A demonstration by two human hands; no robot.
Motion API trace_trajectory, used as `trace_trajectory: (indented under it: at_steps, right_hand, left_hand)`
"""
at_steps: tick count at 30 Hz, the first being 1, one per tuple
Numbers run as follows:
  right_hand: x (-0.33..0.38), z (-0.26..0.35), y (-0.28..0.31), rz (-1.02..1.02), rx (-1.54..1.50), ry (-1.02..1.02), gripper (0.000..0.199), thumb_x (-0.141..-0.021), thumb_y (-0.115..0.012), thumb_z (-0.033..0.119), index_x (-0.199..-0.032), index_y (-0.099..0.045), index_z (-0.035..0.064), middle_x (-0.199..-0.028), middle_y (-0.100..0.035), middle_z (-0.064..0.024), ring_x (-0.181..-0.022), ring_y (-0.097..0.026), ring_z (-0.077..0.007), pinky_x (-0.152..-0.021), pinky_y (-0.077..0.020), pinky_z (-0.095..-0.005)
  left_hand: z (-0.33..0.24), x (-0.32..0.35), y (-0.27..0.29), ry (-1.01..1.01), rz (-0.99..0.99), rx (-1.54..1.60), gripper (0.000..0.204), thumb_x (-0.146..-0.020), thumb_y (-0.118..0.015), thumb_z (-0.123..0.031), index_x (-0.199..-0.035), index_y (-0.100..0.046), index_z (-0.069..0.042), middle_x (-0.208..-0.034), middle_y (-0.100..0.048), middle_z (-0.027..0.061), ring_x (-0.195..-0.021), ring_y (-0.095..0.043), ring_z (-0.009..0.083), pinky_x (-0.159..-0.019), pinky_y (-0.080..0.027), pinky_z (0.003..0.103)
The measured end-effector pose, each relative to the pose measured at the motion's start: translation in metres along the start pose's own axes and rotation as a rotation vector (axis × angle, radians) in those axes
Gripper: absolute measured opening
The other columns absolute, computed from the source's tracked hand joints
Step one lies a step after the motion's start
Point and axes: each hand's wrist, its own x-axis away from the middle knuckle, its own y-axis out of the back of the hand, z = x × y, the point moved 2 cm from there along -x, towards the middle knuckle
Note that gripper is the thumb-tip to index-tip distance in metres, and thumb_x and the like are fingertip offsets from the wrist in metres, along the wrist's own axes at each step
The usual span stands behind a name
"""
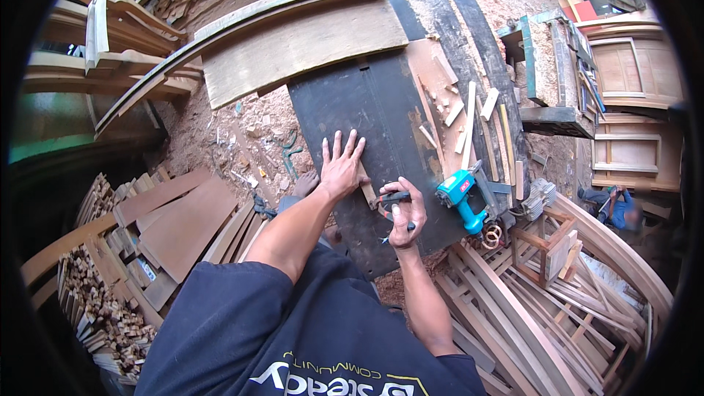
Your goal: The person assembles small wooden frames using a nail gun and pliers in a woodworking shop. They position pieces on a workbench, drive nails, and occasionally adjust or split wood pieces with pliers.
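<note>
The right hand (405, 214) is curled closed around a dark pen or pencil (400, 231) whose blue tip pokes out below the knuckles, while a small tool with red-and-black handles (389, 198) sits against the upper fingers; whether it is a plier or a caliper is too small to tell. Just left of those fingers lies a short wooden block (367, 189), pale and square-edged, resting on the dark workbench top (352, 110). The left hand (342, 169) is spread flat, fingers fanned wide and holding nothing, its palm pressing beside and partly over the block to steady it.

By the look of it, this is a marking or measuring step: the piece is pinned and the marker is in hand. The next move would call for a firm left palm and a careful placing of the tip on the wood.

Right of the right-hand fingers stands a teal power drill (460, 198) with smooth plastic casing. Beyond the fingertips, narrow pale offcut strips (469, 114) lie scattered on a reddish board. Farther off, a broad curved plank (293, 44) of raw, matt timber arcs across sawdust-strewn ground. Left of the left hand, flat brown boards (183, 220) are stacked, with bundled thin sticks beside them.
</note>
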Motion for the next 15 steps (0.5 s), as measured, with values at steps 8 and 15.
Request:
trace_trajectory:
  at_steps: [8, 15]
  right_hand:
    - [0.019, 0.0, 0.007, 0.301, 0.083, 0.195, 0.038, -0.089, -0.052, 0.012, -0.123, -0.053, -0.0029, -0.1, -0.066, -0.0208, -0.092, -0.065, -0.029, -0.088, -0.0533, -0.0414]
    - [-0.001, -0.008, -0.009, 0.267, 0.092, 0.111, 0.016, -0.083, -0.053, 0.003, -0.098, -0.057, 0.0002, -0.082, -0.06, -0.012, -0.068, -0.059, -0.0219, -0.065, -0.0485, -0.0327]
  left_hand:
    - [-0.002, -0.002, -0.003, 0.07, 0.007, -0.004, 0.111, -0.073, -0.078, -0.056, -0.159, -0.021, -0.017, -0.168, -0.008, 0.0096, -0.153, 0.001, 0.0402, -0.118, 0.002, 0.067]
    - [0.0, -0.002, -0.004, 0.124, 0.002, -0.002, 0.112, -0.072, -0.078, -0.057, -0.16, -0.021, -0.019, -0.168, -0.006, 0.0073, -0.154, 0.002, 0.0385, -0.117, 0.004, 0.068]
